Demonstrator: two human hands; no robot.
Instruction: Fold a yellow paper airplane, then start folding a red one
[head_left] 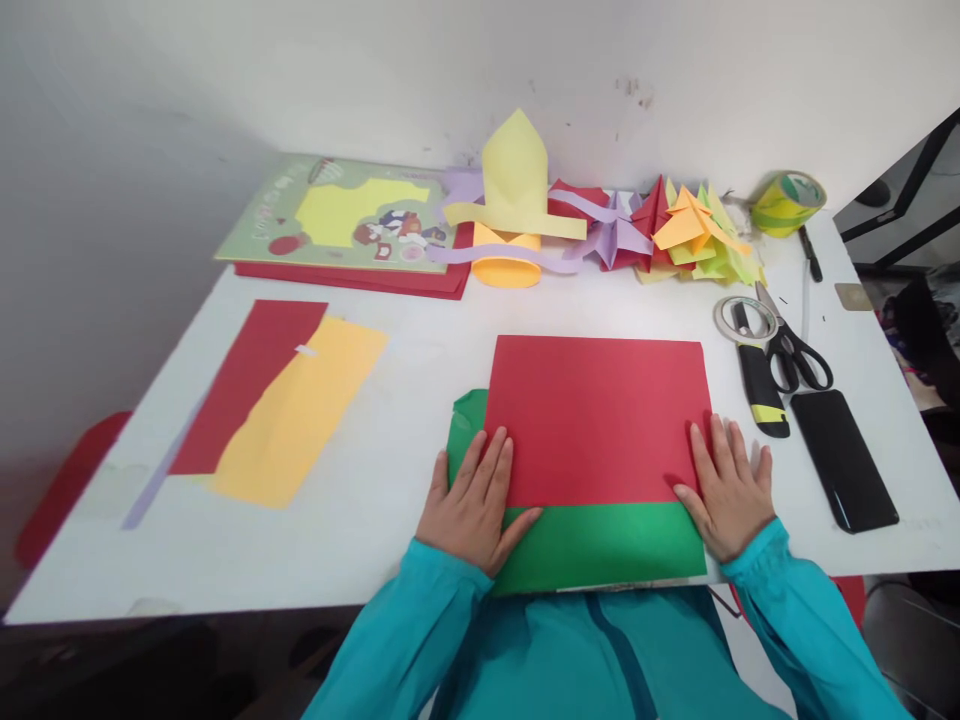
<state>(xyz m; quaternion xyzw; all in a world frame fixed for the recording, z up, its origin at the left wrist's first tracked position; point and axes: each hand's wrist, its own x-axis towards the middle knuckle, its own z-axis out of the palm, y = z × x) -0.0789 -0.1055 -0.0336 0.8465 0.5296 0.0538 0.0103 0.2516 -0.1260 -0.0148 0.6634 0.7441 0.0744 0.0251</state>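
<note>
A sheet of red paper (pixel 596 420) lies flat over a green sheet (pixel 607 545), whose near strip and a curled left corner show. My left hand (pixel 476 500) rests flat with fingers spread at the left edge of both sheets, fingertips touching the red paper. On the opposite side, my right hand (pixel 727 490) lies open across the right edge, its thumb and fingertips on or beside the red sheet. Neither hand grips anything. The green sheet reaches the table's front edge, close to my body.
Red and yellow-orange paper pieces (pixel 296 415) lie left. At the back are a green paper pad (pixel 274 215), a paper figure (pixel 515 165) and folded paper shapes (pixel 686 230). Scissors (pixel 796 350), a utility knife (pixel 761 385), a tape roll (pixel 789 203) and a phone (pixel 845 460) lie right.
</note>
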